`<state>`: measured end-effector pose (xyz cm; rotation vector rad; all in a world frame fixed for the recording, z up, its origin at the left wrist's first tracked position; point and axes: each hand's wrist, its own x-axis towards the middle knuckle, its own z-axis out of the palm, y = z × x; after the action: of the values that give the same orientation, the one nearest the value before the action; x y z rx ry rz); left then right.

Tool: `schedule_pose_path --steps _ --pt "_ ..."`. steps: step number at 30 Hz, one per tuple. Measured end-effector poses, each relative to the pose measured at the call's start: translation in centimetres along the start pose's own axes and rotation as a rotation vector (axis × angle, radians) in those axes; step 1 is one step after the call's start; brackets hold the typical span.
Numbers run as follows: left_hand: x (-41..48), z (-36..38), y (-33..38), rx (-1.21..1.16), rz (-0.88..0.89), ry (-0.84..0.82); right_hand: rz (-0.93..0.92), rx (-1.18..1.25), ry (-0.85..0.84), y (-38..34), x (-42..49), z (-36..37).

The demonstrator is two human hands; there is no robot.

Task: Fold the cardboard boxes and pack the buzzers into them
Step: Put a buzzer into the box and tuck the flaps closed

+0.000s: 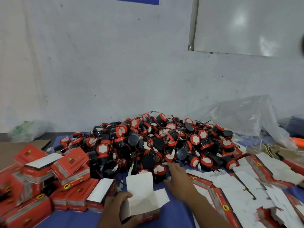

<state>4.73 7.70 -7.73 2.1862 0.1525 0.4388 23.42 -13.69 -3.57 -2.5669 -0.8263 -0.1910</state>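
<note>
A big heap of black and red buzzers (pixel 164 142) with red wires covers the middle of the blue table. My left hand (pixel 118 206) grips a folded-up red and white cardboard box (pixel 141 198) whose top flaps stand open. My right hand (pixel 178 176) stretches forward with its fingers spread, reaching the near edge of the heap beside a buzzer (pixel 160 170); it holds nothing. Flat unfolded box blanks (pixel 246 183) lie in a spread on the right. Packed red boxes (pixel 49 178) are piled on the left.
A crumpled clear plastic bag (pixel 246 119) sits behind the heap at the right. A brown cardboard sheet (pixel 21 148) lies at the left edge, with another plastic bag (pixel 24 130) behind it. A white wall rises just behind the table.
</note>
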Motion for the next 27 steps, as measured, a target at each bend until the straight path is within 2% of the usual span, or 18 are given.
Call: schedule_pose_path --steps 2,6,10,15,19,21,24,27 --pt "0.6 0.2 1.6 0.063 -0.094 -0.109 -0.047 -0.115 -0.072 0.1 1.7 0.9" --pt "0.1 0.8 2.5 0.008 -0.058 0.063 -0.067 -0.087 -0.178 -0.6 3.9 2.1" --pt "-0.5 0.5 3.0 -0.044 -0.086 0.052 0.017 0.201 -0.079 -0.8 3.4 1.2" --pt "-0.8 0.4 3.1 -0.098 -0.087 0.026 -0.002 0.611 0.095 -0.6 -0.3 -2.1" --pt "-0.9 0.6 2.9 -0.099 -0.063 -0.018 0.178 0.837 0.269 -0.6 -3.2 -4.6" --pt "-1.0 0.6 2.8 -0.067 -0.043 -0.020 0.113 0.915 0.267 -1.0 -4.5 -5.2" --pt "-0.5 0.7 2.8 -0.063 -0.059 -0.052 -0.103 0.776 0.219 -2.7 -6.6 -4.9" --pt "-0.1 1.0 2.7 -0.060 -0.064 -0.082 -0.278 0.347 0.141 -4.7 -7.5 -2.6"
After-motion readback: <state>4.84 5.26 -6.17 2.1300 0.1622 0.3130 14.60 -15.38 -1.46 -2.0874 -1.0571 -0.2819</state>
